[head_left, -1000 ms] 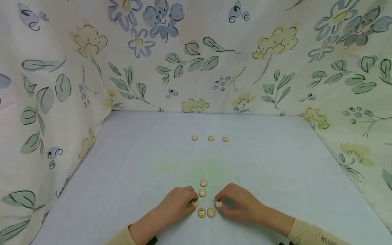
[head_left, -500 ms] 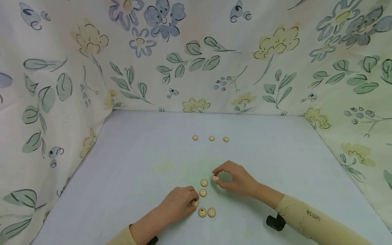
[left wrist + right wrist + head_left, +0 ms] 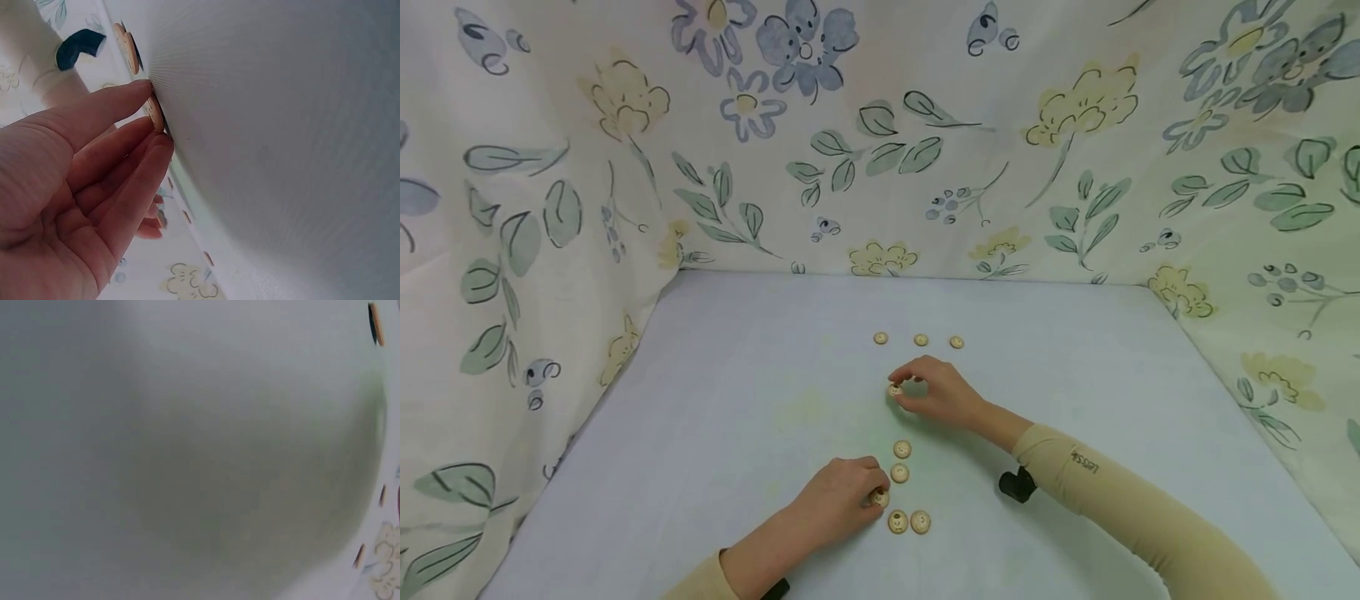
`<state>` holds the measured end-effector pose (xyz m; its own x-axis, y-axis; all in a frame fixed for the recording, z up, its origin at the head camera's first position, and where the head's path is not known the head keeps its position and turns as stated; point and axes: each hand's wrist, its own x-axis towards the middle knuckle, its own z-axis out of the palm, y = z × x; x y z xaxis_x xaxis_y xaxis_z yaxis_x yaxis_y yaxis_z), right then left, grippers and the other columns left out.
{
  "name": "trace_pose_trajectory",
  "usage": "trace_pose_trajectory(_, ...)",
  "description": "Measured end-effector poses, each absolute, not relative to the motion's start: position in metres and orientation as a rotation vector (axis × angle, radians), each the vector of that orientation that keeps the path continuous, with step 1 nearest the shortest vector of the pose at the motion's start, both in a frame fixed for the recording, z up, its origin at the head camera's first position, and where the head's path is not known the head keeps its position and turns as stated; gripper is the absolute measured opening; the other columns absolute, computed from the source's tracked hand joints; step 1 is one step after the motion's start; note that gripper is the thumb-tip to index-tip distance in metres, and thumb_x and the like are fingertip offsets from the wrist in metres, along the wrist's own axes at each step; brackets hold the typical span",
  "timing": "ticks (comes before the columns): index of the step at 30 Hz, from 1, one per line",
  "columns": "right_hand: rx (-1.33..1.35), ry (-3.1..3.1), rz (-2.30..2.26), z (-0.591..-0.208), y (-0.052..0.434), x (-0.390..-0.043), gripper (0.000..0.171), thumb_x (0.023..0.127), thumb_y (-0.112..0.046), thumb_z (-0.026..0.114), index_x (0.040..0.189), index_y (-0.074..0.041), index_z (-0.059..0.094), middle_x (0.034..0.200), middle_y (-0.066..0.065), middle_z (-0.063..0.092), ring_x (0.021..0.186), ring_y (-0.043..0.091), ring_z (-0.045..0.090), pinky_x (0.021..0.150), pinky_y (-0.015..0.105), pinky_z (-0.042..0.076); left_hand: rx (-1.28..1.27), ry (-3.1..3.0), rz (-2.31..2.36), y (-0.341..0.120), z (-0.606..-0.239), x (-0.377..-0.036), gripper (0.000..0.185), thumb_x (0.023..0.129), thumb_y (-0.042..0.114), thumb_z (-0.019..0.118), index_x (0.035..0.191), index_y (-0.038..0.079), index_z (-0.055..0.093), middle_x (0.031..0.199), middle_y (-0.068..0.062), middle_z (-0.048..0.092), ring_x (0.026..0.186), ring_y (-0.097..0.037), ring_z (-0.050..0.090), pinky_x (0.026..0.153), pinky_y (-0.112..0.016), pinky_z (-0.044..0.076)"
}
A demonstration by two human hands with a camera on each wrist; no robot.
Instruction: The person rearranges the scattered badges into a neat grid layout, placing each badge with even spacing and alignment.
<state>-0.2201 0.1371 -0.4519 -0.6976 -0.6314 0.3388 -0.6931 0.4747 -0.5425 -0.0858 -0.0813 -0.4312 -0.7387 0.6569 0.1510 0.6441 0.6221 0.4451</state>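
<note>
A big flowery cloth (image 3: 850,133) hangs round a white table (image 3: 1060,350), and a person's pale yellow sleeves (image 3: 1120,496) poke in from the near side.
The right hand (image 3: 942,393) pinches a little round disc (image 3: 894,390) with finger and thumb out by the middle of the table, in front of a row of three discs (image 3: 921,340). The left hand (image 3: 841,497), closer to the person, pinches another disc (image 3: 882,498). Just past that one, two loose discs (image 3: 902,450) sit one behind the other. On its near side, two more discs (image 3: 897,522) lie close, side by side.

Flowered cloth (image 3: 895,67) hangs across the back and down both sides, framing a pale bench (image 3: 737,350) in soft light!
</note>
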Motion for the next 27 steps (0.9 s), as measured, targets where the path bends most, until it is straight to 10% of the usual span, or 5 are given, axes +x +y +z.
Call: trace_pose_trajectory(27,1.020,-2.805,0.904,-0.460,0.098,-0.260,0.021,0.088,-0.019,0.072,0.107,-0.009,0.070,0.104,0.001,0.069,0.095,0.015,0.059,0.084,0.032,0.048,1.142,2.803,0.723,-0.083,-0.432,-0.087,0.011,0.078,0.009,0.079,0.084,0.012,0.071,0.081,0.006,0.061,0.065,0.001,0.051,0.061,-0.018,0.043)
